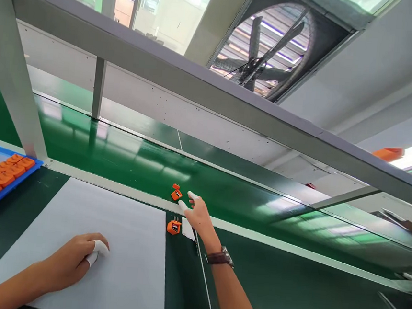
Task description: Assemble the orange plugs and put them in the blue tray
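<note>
We see our right hand (198, 216) over the far edge of the green bench (260, 279), its white-tipped thumb and forefinger apart with nothing between them, near an orange plug piece (176, 194) that lies just beyond the pale rail (99, 180) along that edge. A second orange plug, prongs up (173, 226), sits on the bench just beside the far right corner of the white sheet (129, 244), and a white scrap (188, 229) lies at its right. Our left hand (70, 258) is low over the middle of the sheet, fingers curled, its covered thumb and forefinger close together; we cannot tell whether they touch. Toward the bench's left edge we have a blue tray (16, 183) with rows of orange pieces (2, 177), one corner near the foot of a grey post (25, 71). We wear a dark-strapped watch (221, 257) on the right wrist.
</note>
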`<state>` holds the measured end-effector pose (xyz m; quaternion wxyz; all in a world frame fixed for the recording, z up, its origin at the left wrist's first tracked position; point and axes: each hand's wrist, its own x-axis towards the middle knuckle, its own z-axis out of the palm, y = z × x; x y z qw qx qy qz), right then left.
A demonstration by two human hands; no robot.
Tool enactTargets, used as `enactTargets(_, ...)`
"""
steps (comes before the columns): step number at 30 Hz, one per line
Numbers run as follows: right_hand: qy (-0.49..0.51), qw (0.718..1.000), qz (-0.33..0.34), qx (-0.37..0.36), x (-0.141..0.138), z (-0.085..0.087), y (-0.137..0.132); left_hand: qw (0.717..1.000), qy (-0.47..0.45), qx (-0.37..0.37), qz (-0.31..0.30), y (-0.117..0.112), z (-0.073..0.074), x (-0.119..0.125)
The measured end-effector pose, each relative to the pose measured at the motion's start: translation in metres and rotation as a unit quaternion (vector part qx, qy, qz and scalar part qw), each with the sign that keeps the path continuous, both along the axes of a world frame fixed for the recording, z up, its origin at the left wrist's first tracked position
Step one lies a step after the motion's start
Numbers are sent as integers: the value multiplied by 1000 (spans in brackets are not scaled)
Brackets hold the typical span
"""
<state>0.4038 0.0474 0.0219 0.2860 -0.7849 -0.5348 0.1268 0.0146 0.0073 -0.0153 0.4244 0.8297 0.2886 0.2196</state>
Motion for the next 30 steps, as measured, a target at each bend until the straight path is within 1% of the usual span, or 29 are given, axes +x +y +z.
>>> enactTargets(2,5,1000,-5,-21,9,-6,19,1000,-1,-29,-9,1,3,-1)
enactTargets(5,16,999,14,-45,7,-7,40,999,-13,-44,-15,1,4,-1)
enactTargets(7,22,998,37,-55,1,-1,47,999,-20,-45,-4,1,-1,-1)
enactTargets(9,24,997,57,-50,-11,10,46,998,-22,-59,24,2,-9,0)
enactTargets(11,30,996,76,-30,-32,21,35,993,-21,-98,65,2,-14,1)
enactTargets(13,46,993,110,-6,-64,27,13,981,-41,-161,99,2,-10,4)
enactTargets(15,64,984,165,16,-103,26,-16,959,-107,-238,108,1,2,10)
enactTargets(17,56,968,235,74,-140,21,-46,926,-195,-306,104,0,17,18)
enactTargets(19,73,950,280,117,-167,12,-68,897,-247,-347,115,-1,30,24)
enactTargets(20,96,942,296,127,-176,8,-75,890,-255,-358,123,-1,33,26)
enactTargets(21,130,934,307,131,-181,3,-80,886,-257,-363,130,-1,35,26)
enactTargets(23,217,915,315,127,-183,-4,-84,892,-249,-359,121,-2,35,23)
enactTargets(26,322,884,321,107,-179,-11,-84,913,-227,-334,63,-5,31,15)
enactTargets(28,348,869,341,90,-178,-12,-84,923,-209,-323,27,-7,28,12)
enactTargets(30,339,864,364,85,-181,-11,-86,929,-195,-314,11,-9,27,10)
